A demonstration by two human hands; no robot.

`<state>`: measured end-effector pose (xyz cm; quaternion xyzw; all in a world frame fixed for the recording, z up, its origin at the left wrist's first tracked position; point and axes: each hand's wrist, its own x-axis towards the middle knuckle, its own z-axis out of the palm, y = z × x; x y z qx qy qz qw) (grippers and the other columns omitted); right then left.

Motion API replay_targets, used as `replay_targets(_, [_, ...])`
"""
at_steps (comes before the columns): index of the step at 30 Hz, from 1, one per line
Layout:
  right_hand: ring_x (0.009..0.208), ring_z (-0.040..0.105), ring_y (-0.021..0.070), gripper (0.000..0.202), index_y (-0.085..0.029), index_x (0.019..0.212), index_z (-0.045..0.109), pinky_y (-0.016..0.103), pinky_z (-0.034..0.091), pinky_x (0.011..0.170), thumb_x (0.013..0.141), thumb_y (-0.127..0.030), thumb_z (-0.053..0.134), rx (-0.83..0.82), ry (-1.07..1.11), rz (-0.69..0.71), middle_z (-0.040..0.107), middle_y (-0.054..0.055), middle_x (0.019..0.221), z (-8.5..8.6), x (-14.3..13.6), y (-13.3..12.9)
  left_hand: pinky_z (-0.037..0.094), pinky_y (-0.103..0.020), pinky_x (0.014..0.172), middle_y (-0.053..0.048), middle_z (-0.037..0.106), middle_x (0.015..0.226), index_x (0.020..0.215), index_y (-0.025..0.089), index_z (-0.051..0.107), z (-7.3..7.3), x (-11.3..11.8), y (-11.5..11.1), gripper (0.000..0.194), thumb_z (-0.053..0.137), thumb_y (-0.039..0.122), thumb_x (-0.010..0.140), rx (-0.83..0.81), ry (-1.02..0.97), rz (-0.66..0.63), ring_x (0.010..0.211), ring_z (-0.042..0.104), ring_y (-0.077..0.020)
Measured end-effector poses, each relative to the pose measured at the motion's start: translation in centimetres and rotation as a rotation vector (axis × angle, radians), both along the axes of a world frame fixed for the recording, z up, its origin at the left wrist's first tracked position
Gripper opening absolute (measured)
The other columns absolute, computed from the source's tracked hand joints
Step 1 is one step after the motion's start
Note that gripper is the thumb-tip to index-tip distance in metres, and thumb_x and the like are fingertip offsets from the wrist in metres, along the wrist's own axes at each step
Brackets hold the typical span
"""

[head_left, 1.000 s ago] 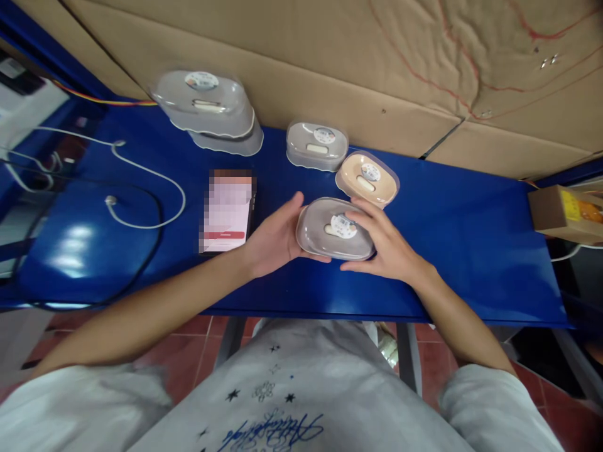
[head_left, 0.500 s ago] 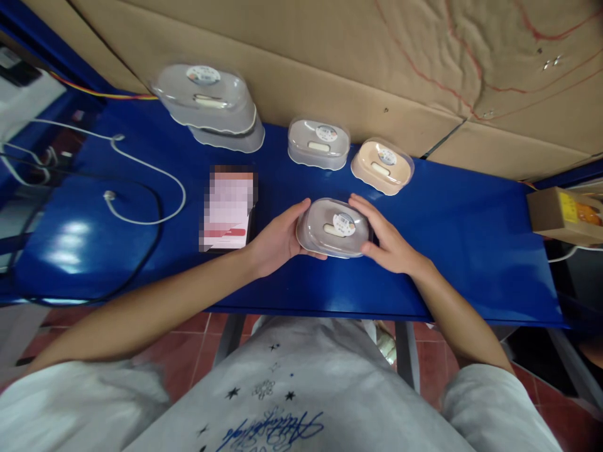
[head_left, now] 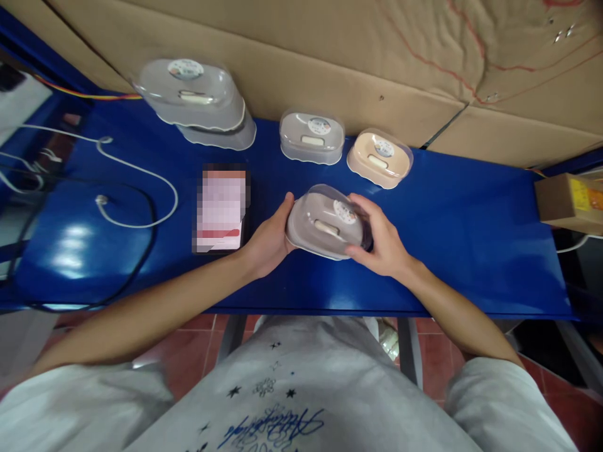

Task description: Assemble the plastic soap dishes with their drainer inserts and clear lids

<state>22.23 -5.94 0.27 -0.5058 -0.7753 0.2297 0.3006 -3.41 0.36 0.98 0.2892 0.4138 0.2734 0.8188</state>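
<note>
Between my hands, above the blue table, is a small oval grey plastic box (head_left: 308, 232) with a domed clear lid, a white handle piece and a round label. My left hand (head_left: 271, 242) grips its left end, thumb up along the side and the other fingers hidden beneath. Around the right end of the lid wraps my right hand (head_left: 379, 238), thumb at the near edge and fingers at the far edge. The box is tilted, and I cannot tell whether the lid is fully seated. Beyond it stand a similar grey box (head_left: 289, 149) and a beige one (head_left: 358, 162).
Two larger grey boxes (head_left: 200, 116) are stacked at the back left. A phone (head_left: 219, 210) with a lit screen lies left of my hands. Cables (head_left: 160, 176) cross the left of the table (head_left: 471, 251). Cardboard (head_left: 282, 50) lines the back; a carton (head_left: 558, 201) sits far right.
The held box has tilted and turned slightly, with its lid now showing higher and more to the right. My right hand has shifted with it. The camera view has moved a little.
</note>
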Motion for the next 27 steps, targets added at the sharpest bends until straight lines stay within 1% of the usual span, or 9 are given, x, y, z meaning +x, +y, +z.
replay_targets(3, [0.139,0.071,0.0353,0.088,-0.03,0.171,0.037,0.055,0.063,0.116,0.103,-0.083,0.054,-0.053,0.102,-0.079,0.062,0.015,0.165,0.0,0.7,0.4,0.063,-0.03,0.091,-0.006,0.085,0.119,0.123,0.024,0.083,0.1,0.0,0.0,0.055,0.052,0.068,0.113,-0.046,0.007,0.032,0.114,0.077,-0.0233])
replay_targets(5, [0.13,0.075,0.0339,0.083,-0.03,0.166,0.045,0.054,0.065,0.112,0.102,-0.081,0.059,-0.062,0.076,-0.137,0.066,0.014,0.16,0.1,1.3,0.9,0.062,-0.027,0.085,-0.005,0.085,0.109,0.114,0.022,0.084,0.3,0.0,0.0,0.052,0.055,0.065,0.113,-0.084,0.033,0.024,0.102,0.077,-0.0205])
replay_targets(7, [0.128,0.075,0.0346,0.083,-0.029,0.162,0.05,0.057,0.064,0.112,0.099,-0.082,0.064,-0.053,0.011,-0.177,0.067,0.014,0.159,0.0,2.0,1.4,0.059,-0.026,0.077,-0.004,0.083,0.095,0.103,0.019,0.084,0.5,0.0,-0.1,0.05,0.06,0.062,0.112,-0.137,0.071,0.003,0.088,0.074,-0.018])
replay_targets(10, [0.145,0.066,0.0388,0.086,-0.03,0.162,0.051,0.063,0.055,0.123,0.095,-0.083,0.068,-0.005,-0.082,-0.181,0.062,0.015,0.164,-0.4,2.9,2.2,0.057,-0.025,0.07,-0.003,0.078,0.082,0.092,0.017,0.082,0.9,0.0,-0.5,0.044,0.068,0.055,0.109,-0.218,0.095,-0.018,0.076,0.069,-0.0157])
replay_targets(13, [0.16,0.051,0.0428,0.091,-0.03,0.165,0.049,0.068,0.044,0.131,0.095,-0.084,0.068,0.03,-0.21,-0.184,0.054,0.018,0.172,-1.1,3.4,2.5,0.054,-0.025,0.067,-0.002,0.076,0.081,0.092,0.016,0.082,1.2,0.2,-1.1,0.038,0.075,0.051,0.105,-0.271,0.111,-0.043,0.072,0.066,-0.0143])
replay_targets(18, [0.164,0.046,0.0449,0.088,-0.028,0.169,0.048,0.071,0.037,0.131,0.101,-0.083,0.058,0.036,-0.371,-0.235,0.051,0.019,0.176,-1.9,3.9,2.8,0.051,-0.025,0.068,-0.002,0.076,0.086,0.099,0.015,0.082,1.3,0.2,-1.5,0.034,0.079,0.048,0.103,-0.277,0.142,-0.063,0.074,0.065,-0.0136])
replay_targets(22, [0.169,0.037,0.0446,0.08,-0.026,0.172,0.045,0.071,0.032,0.134,0.108,-0.074,0.052,0.093,-0.402,-0.274,0.041,0.019,0.182,-1.0,3.7,2.6,0.05,-0.024,0.068,0.0,0.074,0.086,0.096,0.017,0.08,1.4,0.2,-1.3,0.024,0.078,0.039,0.102,-0.267,0.111,-0.024,0.074,0.064,-0.0126])
replay_targets(24, [0.17,0.037,0.0426,0.076,-0.029,0.175,0.041,0.069,0.032,0.135,0.111,-0.069,0.049,0.101,-0.354,-0.205,0.041,0.017,0.183,-0.1,3.2,2.2,0.05,-0.023,0.067,0.001,0.073,0.085,0.095,0.016,0.079,1.5,0.3,-1.1,0.022,0.074,0.036,0.103,-0.264,0.101,-0.01,0.073,0.064,-0.0123])
replay_targets(27, [0.168,0.044,0.0385,0.078,-0.032,0.179,0.032,0.065,0.036,0.135,0.112,-0.07,0.046,0.056,-0.245,0.1,0.046,0.015,0.181,1.3,2.0,1.1,0.049,-0.023,0.065,0.001,0.072,0.082,0.091,0.017,0.078,1.7,0.3,-0.9,0.023,0.07,0.033,0.104,-0.253,0.083,0.013,0.07,0.063,-0.0115])
